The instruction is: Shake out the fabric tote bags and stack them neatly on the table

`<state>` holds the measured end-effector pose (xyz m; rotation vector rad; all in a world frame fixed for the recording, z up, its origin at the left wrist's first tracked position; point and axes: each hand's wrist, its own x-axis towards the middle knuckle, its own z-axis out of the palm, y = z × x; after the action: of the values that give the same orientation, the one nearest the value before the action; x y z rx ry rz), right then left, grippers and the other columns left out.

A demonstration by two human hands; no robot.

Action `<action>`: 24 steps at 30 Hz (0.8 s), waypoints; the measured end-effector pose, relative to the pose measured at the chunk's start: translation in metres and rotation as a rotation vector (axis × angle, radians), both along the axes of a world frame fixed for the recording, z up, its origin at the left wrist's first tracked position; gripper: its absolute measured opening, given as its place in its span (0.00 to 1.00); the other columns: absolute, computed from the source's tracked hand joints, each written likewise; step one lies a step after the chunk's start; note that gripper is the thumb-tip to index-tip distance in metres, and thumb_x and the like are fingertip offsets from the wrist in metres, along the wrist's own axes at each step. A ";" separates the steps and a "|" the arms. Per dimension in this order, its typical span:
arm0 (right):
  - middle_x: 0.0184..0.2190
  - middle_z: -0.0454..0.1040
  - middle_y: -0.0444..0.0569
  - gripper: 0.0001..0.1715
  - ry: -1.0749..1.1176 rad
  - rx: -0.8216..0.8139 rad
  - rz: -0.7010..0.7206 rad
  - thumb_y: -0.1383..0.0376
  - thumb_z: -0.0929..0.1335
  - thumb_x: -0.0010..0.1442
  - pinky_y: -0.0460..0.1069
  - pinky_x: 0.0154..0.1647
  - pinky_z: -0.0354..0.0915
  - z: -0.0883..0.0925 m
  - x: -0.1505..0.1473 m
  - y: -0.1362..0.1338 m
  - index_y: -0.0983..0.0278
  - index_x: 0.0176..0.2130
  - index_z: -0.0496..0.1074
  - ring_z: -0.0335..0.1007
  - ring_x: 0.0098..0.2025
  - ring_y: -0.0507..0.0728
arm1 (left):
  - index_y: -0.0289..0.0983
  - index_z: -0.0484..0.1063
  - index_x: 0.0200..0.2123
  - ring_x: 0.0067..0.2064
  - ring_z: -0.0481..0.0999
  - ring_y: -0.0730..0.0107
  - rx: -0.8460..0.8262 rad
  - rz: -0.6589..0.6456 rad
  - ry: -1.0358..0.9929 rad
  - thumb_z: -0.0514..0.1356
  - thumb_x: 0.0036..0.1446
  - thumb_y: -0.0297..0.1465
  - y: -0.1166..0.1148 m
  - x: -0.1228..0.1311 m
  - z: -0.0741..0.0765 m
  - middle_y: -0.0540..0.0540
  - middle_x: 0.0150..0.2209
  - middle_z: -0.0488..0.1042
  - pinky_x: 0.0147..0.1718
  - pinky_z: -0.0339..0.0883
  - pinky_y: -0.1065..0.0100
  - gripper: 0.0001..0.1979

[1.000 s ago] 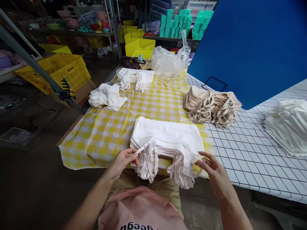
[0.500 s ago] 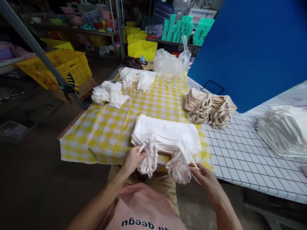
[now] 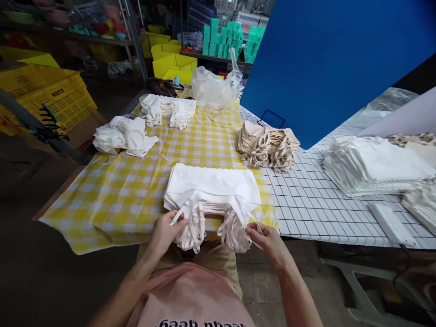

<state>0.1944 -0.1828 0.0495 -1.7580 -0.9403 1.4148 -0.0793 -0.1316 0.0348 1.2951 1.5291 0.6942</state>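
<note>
A neat stack of white strappy tops [image 3: 214, 181], likely camisoles, lies at the near edge of the table, its looped straps hanging toward me. My left hand [image 3: 166, 229] pinches the left shoulder strap [image 3: 179, 213] of the uppermost top. At the stack's right side, my right hand [image 3: 265, 236] has its fingers closed on the right strap [image 3: 256, 222]. Between my hands hang two bunches of looped straps, the left bunch [image 3: 191, 231] and the right bunch [image 3: 234, 231].
Beyond lie a crumpled white garment pile [image 3: 126, 135], another white strappy stack [image 3: 168, 109] and a plastic bag [image 3: 214, 86]. To the right are beige strappy tops [image 3: 267, 143], a white folded stack [image 3: 374, 163] and a white power strip [image 3: 391, 222]. A blue board [image 3: 323, 63] rises behind.
The view has turned right, so the table's contents sit further left and more of the right side shows. My right hand has come closer to the stack; both hands keep their straps.
</note>
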 end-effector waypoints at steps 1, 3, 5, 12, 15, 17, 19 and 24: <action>0.18 0.59 0.39 0.22 -0.004 0.009 -0.009 0.50 0.70 0.42 0.44 0.24 0.49 -0.001 -0.001 0.000 0.65 0.26 0.66 0.51 0.23 0.48 | 0.35 0.66 0.24 0.23 0.62 0.74 0.010 -0.002 0.016 0.58 0.41 0.43 0.000 0.000 0.002 0.53 0.19 0.64 0.22 0.54 0.74 0.15; 0.18 0.58 0.39 0.21 -0.027 0.020 0.019 0.50 0.70 0.43 0.44 0.23 0.49 -0.002 -0.001 0.000 0.65 0.26 0.66 0.51 0.22 0.48 | 0.36 0.68 0.26 0.23 0.64 0.72 0.047 0.016 0.062 0.56 0.43 0.43 -0.002 0.001 0.009 0.52 0.19 0.66 0.20 0.55 0.74 0.15; 0.18 0.59 0.39 0.20 -0.067 0.019 0.095 0.50 0.68 0.45 0.44 0.22 0.50 -0.001 0.004 -0.001 0.65 0.27 0.68 0.53 0.21 0.49 | 0.38 0.69 0.27 0.22 0.65 0.72 0.090 0.048 0.115 0.56 0.45 0.42 -0.006 0.001 0.018 0.53 0.18 0.67 0.19 0.55 0.74 0.13; 0.26 0.73 0.49 0.22 -0.558 0.217 -0.075 0.48 0.66 0.45 0.50 0.31 0.62 0.008 0.047 0.022 0.63 0.31 0.72 0.67 0.30 0.58 | 0.39 0.73 0.25 0.30 0.73 0.67 0.144 -0.314 0.090 0.56 0.47 0.41 -0.006 -0.022 0.042 0.48 0.27 0.74 0.30 0.66 0.71 0.13; 0.27 0.75 0.51 0.19 -0.677 0.278 -0.124 0.50 0.64 0.48 0.51 0.32 0.61 0.010 0.056 0.055 0.62 0.29 0.72 0.69 0.30 0.59 | 0.40 0.74 0.31 0.38 0.73 0.64 0.361 -0.135 0.310 0.56 0.48 0.39 0.027 -0.033 0.045 0.46 0.37 0.74 0.37 0.66 0.68 0.12; 0.27 0.75 0.51 0.19 -0.757 0.291 -0.132 0.51 0.62 0.50 0.51 0.32 0.60 0.010 0.053 0.081 0.62 0.29 0.72 0.69 0.30 0.59 | 0.39 0.72 0.35 0.39 0.73 0.63 0.441 -0.027 0.473 0.53 0.51 0.36 0.058 -0.032 0.044 0.45 0.38 0.73 0.40 0.65 0.67 0.12; 0.28 0.75 0.51 0.21 -0.876 0.268 -0.147 0.52 0.61 0.51 0.51 0.32 0.59 0.009 0.045 0.105 0.63 0.32 0.74 0.68 0.31 0.59 | 0.37 0.71 0.39 0.40 0.72 0.62 0.446 0.015 0.608 0.52 0.53 0.33 0.087 -0.024 0.038 0.43 0.39 0.73 0.40 0.65 0.66 0.12; 0.35 0.74 0.56 0.21 -1.072 0.180 -0.127 0.55 0.62 0.52 0.51 0.30 0.56 0.000 0.025 0.132 0.65 0.38 0.74 0.67 0.33 0.61 | 0.33 0.70 0.43 0.44 0.71 0.60 0.381 -0.049 0.753 0.53 0.56 0.34 0.126 -0.001 0.017 0.39 0.44 0.71 0.40 0.64 0.66 0.15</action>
<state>0.2190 -0.0506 0.0498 -2.3705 -1.3665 0.1918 -0.0805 -0.0057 0.0518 2.0283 2.0027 0.4971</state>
